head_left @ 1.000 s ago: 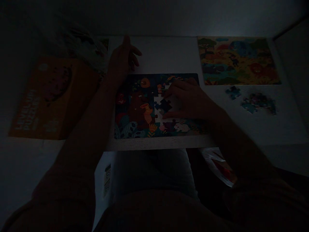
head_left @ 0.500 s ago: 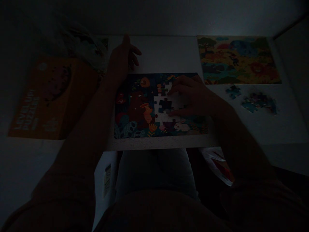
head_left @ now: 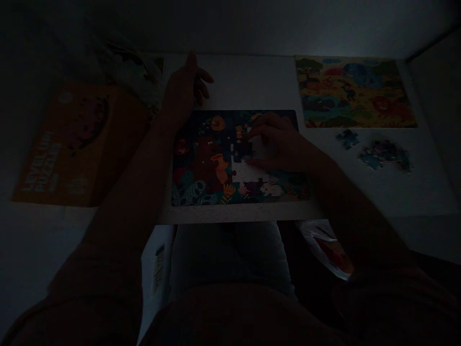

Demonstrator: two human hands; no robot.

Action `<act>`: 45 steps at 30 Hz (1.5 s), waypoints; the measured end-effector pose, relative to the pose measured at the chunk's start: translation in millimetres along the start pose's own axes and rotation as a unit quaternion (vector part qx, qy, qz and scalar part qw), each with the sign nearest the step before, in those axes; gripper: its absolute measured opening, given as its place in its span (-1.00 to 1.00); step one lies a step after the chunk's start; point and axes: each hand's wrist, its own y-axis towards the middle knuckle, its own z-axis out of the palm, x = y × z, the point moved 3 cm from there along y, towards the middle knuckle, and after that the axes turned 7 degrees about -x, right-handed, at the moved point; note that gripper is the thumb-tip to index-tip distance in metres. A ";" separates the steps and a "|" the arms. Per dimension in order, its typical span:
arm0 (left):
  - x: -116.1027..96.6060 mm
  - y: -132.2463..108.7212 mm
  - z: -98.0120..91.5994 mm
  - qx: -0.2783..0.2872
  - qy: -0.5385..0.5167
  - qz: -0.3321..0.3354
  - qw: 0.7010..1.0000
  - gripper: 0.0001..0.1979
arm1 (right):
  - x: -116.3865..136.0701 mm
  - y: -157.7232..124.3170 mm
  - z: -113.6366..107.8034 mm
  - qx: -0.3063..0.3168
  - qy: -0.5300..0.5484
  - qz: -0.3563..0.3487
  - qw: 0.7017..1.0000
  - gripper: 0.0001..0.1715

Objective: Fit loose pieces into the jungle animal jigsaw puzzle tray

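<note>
In the dim head view, a dark jigsaw puzzle with a bear and plants lies on the white table, with a white gap right of its middle. A dark puzzle piece sits in the upper left of the gap. Over the right half is my right hand, thumb and forefinger apart at the piece's right side, with nothing visible between them. My left hand rests at the puzzle's upper left corner, fingers apart and holding nothing.
An orange puzzle box stands at the left, a clear plastic bag behind it. At the right lie a finished animal puzzle and, below it, a pile of loose pieces. A plastic bag shows below the table edge.
The dark piece has moved slightly up and left, against the pieces beside it, with my right hand moving slightly left. My left hand has stayed nearly still.
</note>
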 end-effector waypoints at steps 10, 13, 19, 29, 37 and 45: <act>-24.7 -9.3 -2.0 -0.002 0.011 -0.062 0.998 -0.20 | 4.9 1.5 6.0 -0.006 -0.067 -0.035 0.997 -0.38; -29.7 -11.4 -2.5 0.000 0.024 -0.069 0.997 -0.23 | 6.7 0.4 2.7 -0.006 -0.080 -0.047 0.996 -0.43; -28.6 -11.3 -3.5 0.000 0.028 -0.076 0.997 -0.23 | 7.6 0.2 0.2 -0.002 -0.088 -0.036 0.995 -0.35; -16.4 -5.6 -2.5 0.004 0.008 -0.060 0.998 -0.19 | 3.4 -1.6 4.3 0.001 -0.111 -0.057 0.992 -0.51; -5.7 -2.9 -3.3 0.009 0.014 -0.026 1.000 -0.02 | -5.5 -0.2 -38.7 -0.225 -0.080 -0.073 0.968 -0.48; -1.7 1.0 -11.7 0.040 0.070 -0.002 0.997 -0.05 | -53.8 -91.2 -168.2 -0.422 -0.114 0.095 0.894 -0.56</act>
